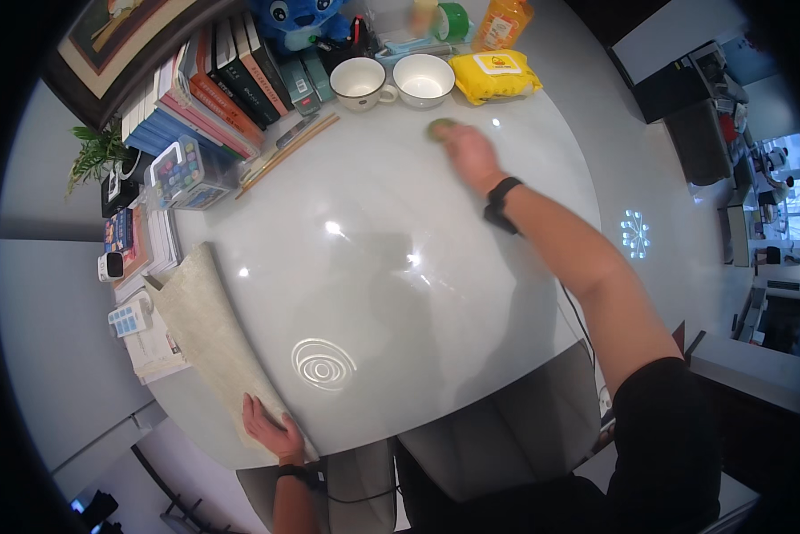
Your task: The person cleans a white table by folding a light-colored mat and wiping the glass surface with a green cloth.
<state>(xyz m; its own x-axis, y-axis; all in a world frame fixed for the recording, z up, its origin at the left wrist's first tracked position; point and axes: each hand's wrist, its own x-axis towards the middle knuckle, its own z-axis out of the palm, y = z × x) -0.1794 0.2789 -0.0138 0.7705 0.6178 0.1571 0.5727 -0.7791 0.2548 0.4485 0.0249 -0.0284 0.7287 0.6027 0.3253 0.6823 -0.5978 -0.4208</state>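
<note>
My right hand [473, 158], a black band on its wrist, reaches far across the white glossy table [373, 294]. Its fingers are closed on a small rounded green object [440, 130], pressed near the tabletop; motion blurs it, so its kind is unclear. At the near left edge my left hand [274, 432] lies flat, fingers apart, on a folded beige mat [218, 329]. Just beyond the right hand stand a white cup [358, 85] with a handle, a white bowl [423, 82] and a yellow pack of wipes [495, 76].
Books [218, 89], a clear box of coloured pens [186, 173] and wooden chopsticks [289, 156] line the far left. An orange bottle [504, 24] and a blue plush toy [298, 20] stand at the back. Grey chairs [507, 427] sit against the near edge.
</note>
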